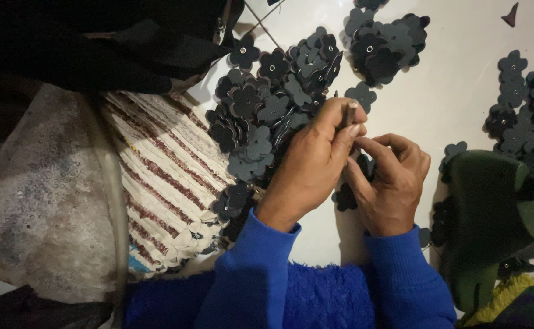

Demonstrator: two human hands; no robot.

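My left hand (308,167) and my right hand (390,183) meet over a white surface (456,91), both in blue sleeves. The left fingers pinch a thin dark rod-like piece at the fingertips. The right hand holds dark flower-shaped cutouts (345,198) against its palm, thumb touching the left fingertips. A large heap of the same dark flower cutouts (267,103) with small metal centres lies just left of and behind my left hand.
A second flower pile (385,42) lies at the back, a third (526,103) at right. A dark green tool-like object (486,207) stands by my right wrist. A striped woven cloth (163,176) and grey fabric (41,201) cover the left.
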